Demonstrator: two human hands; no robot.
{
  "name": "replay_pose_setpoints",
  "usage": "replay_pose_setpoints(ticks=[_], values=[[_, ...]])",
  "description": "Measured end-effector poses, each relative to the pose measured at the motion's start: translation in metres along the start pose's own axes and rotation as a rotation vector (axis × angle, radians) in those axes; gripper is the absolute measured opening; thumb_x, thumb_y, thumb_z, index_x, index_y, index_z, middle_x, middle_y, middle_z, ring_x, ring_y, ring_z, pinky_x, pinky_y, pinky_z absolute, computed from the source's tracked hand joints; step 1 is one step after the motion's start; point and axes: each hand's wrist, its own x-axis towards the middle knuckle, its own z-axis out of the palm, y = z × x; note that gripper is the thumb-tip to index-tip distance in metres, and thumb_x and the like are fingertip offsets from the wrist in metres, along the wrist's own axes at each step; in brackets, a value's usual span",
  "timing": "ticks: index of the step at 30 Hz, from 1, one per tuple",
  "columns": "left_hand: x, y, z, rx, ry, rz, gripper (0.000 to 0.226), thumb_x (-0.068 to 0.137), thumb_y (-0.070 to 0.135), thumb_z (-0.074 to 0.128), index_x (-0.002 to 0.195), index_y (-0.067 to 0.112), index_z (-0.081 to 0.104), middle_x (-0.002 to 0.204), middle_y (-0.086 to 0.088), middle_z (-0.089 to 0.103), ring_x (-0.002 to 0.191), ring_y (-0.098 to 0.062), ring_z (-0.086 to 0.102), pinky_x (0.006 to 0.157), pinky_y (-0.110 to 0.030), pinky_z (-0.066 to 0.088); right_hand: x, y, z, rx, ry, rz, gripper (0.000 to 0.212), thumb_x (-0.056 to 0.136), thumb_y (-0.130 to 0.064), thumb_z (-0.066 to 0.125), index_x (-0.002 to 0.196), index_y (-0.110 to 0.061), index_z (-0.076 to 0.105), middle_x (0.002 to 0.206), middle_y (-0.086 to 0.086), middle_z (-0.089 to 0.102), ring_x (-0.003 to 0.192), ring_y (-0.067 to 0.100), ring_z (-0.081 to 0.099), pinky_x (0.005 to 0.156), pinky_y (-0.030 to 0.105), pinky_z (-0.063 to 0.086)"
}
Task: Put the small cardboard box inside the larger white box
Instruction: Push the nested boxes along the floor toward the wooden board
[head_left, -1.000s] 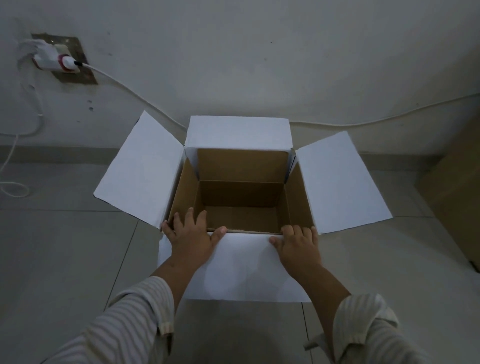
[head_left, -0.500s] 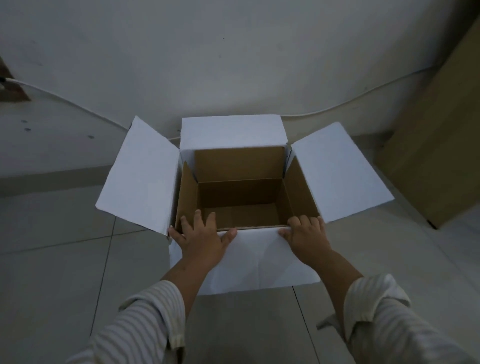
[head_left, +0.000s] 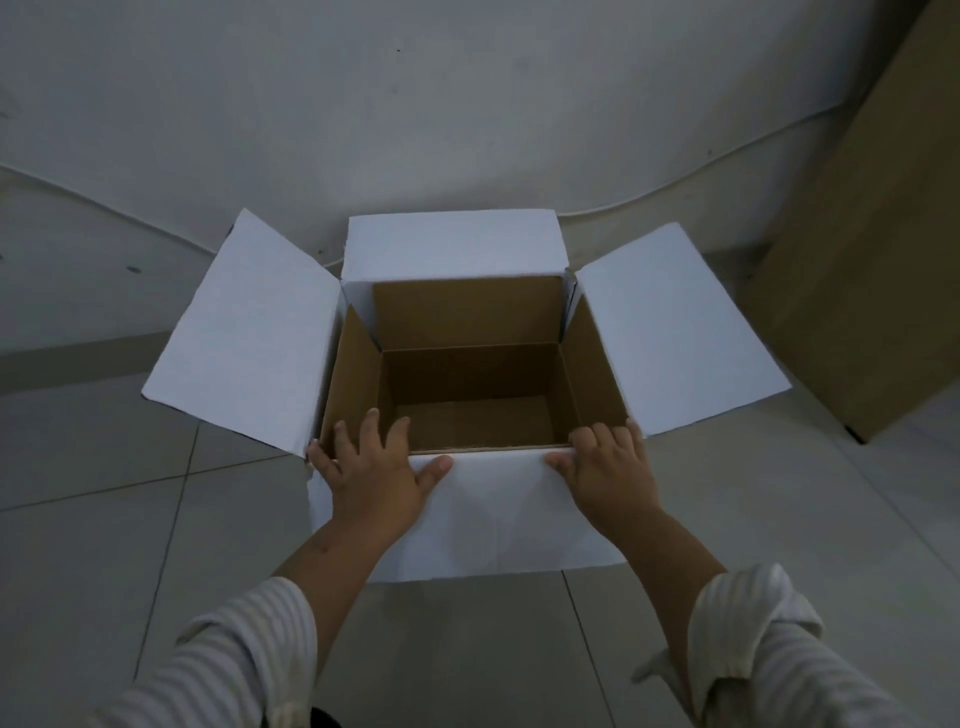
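Open white box (head_left: 498, 509) on tiled floor (head_left: 104, 519), flaps spread, brown interior just beyond both hands: left hand (head_left: 371, 475) and right hand (head_left: 608, 473) press flat, fingers extended, on its near flap, grasping nothing

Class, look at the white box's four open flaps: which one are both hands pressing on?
The near flap: the left hand and right hand both rest on it at the rim. The other three stand untouched.
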Motion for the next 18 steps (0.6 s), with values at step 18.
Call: replay_pose_setpoints(ticks=[18], values=[[-0.011,0.071,0.012,0.05,0.036,-0.075,0.084,0.075,0.083,0.027,0.137,0.029,0.044,0.154,-0.005,0.033,0.143,-0.035,0.022,0.115,-0.06,0.008,0.013,0.104,-0.015,-0.03,-0.029,-0.241,0.05,0.091,-0.06,0.033,0.108,-0.019,0.056,0.117,0.004,0.062,0.115,0.025,0.051,0.117,0.048,0.014]])
